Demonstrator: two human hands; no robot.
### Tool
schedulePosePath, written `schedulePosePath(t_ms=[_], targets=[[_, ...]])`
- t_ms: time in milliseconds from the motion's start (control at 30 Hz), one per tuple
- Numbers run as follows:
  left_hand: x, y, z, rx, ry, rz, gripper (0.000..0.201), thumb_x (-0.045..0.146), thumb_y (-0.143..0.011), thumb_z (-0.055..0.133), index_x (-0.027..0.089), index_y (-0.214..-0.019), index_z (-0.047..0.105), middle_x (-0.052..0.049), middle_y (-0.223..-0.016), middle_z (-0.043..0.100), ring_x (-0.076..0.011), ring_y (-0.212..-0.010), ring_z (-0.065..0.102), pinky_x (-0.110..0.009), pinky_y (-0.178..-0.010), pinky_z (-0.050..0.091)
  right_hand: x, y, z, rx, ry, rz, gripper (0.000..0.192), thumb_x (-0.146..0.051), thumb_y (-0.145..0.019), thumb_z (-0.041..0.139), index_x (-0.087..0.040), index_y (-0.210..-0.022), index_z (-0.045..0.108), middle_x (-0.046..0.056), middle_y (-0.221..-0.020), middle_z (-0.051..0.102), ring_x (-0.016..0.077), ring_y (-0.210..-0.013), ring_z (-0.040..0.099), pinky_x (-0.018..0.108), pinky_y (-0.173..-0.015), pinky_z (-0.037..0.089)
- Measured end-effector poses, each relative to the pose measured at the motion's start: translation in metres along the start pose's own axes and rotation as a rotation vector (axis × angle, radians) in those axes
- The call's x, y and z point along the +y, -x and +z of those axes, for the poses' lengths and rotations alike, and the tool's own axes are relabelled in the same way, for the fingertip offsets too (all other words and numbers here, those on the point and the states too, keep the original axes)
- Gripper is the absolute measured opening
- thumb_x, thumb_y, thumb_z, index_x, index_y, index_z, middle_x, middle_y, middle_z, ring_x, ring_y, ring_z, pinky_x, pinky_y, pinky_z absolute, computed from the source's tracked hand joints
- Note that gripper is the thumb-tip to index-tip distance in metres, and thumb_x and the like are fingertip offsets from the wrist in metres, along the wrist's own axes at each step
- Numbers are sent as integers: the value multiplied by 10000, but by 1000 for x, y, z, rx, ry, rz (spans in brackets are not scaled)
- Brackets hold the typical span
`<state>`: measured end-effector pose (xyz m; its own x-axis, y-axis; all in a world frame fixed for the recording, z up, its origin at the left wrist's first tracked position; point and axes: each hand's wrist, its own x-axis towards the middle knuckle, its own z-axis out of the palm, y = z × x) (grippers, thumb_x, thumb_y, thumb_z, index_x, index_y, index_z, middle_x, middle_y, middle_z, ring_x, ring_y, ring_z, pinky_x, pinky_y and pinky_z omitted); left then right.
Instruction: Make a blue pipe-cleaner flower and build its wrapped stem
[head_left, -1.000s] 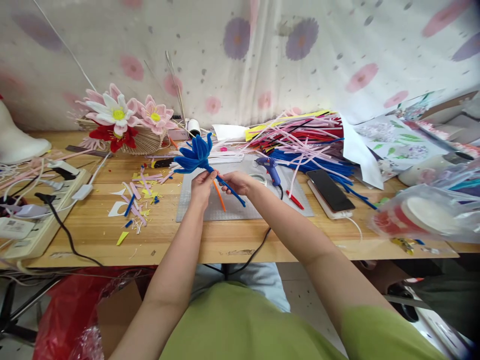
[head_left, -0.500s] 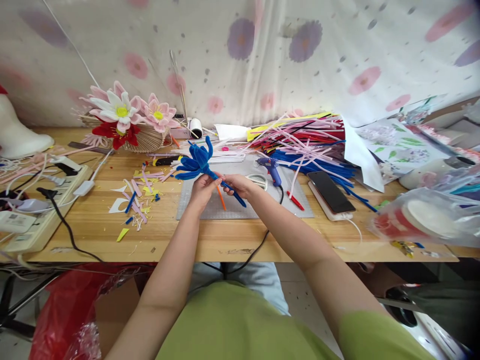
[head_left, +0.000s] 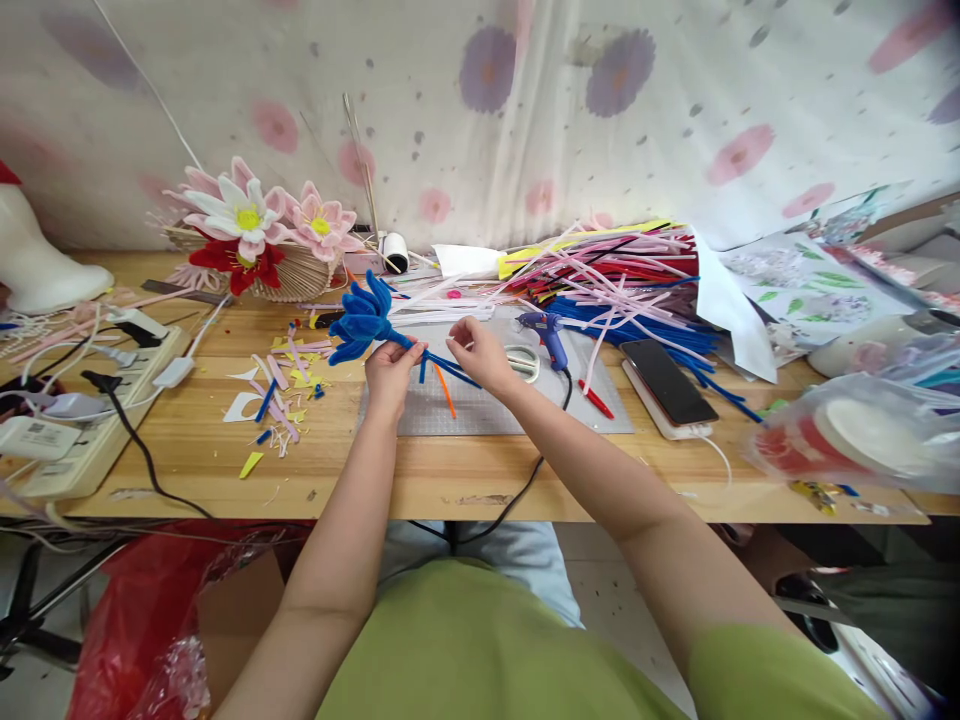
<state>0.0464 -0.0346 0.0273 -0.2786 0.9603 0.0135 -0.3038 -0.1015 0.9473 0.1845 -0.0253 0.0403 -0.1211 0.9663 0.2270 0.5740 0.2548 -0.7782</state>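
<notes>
A blue pipe-cleaner flower (head_left: 361, 318) tilts to the left above the grey cutting mat (head_left: 510, 418). My left hand (head_left: 394, 375) is closed around its blue stem (head_left: 401, 341), just below the petals. Several stem ends fan out to the right of that hand, one of them pointing down. My right hand (head_left: 481, 352) is just above these ends, its fingers curled with the thumb and fingertips a little apart. Nothing shows between them. An orange pipe cleaner (head_left: 445, 390) lies on the mat below the stem.
A blue glue gun (head_left: 546, 335), white-handled scissors (head_left: 523, 362) and a red pen (head_left: 596, 399) lie to the right. Beyond are a phone (head_left: 667, 380) and bundled pipe cleaners (head_left: 622, 270). Scraps (head_left: 277, 400), a power strip (head_left: 112, 410) and finished flowers (head_left: 247, 220) are on the left.
The flower has shifted left and its petals now sit closer together. My right hand has let go of the stem and lifted; the stem ends have spread apart.
</notes>
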Motion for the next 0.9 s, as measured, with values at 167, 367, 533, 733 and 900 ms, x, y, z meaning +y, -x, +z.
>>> schedulePosePath(t_ms=[167,367,533,733,900], targets=[[-4,-4,4,75,107,-52,243,203,-514,747,128,-693,600,-14,-659,654,-122,-652,632,-257,-688,496,5,15,5,34,547,-694,269,-141,-850,384,-196,-1059,544,97,-1018,539,196,-944,447,343,-825,345],[-8,-4,7,119,134,-126,182,151,-547,711,136,-684,591,-10,-646,656,-109,-620,619,-233,-649,475,5,20,15,44,686,-815,259,-147,-852,400,-206,-1038,570,73,-989,556,196,-924,411,344,-818,290],[-8,-4,8,141,135,-152,153,116,-555,688,133,-677,597,-9,-637,656,-101,-618,615,-217,-641,461,2,17,11,43,703,-813,262,-219,-901,346,-195,-853,602,53,-852,587,183,-862,414,327,-781,280],[-9,-4,8,121,168,-168,147,107,-560,679,128,-680,597,-13,-638,655,-105,-612,614,-224,-632,461,5,16,11,33,711,-836,243,-204,-895,359,-203,-1014,571,62,-954,589,190,-886,412,336,-793,282],[-9,-5,9,167,122,-163,152,114,-574,689,130,-690,593,-19,-658,654,-105,-629,614,-226,-648,457,11,17,17,-28,672,-842,218,-194,-890,375,-199,-918,591,60,-951,604,186,-887,428,339,-814,296]])
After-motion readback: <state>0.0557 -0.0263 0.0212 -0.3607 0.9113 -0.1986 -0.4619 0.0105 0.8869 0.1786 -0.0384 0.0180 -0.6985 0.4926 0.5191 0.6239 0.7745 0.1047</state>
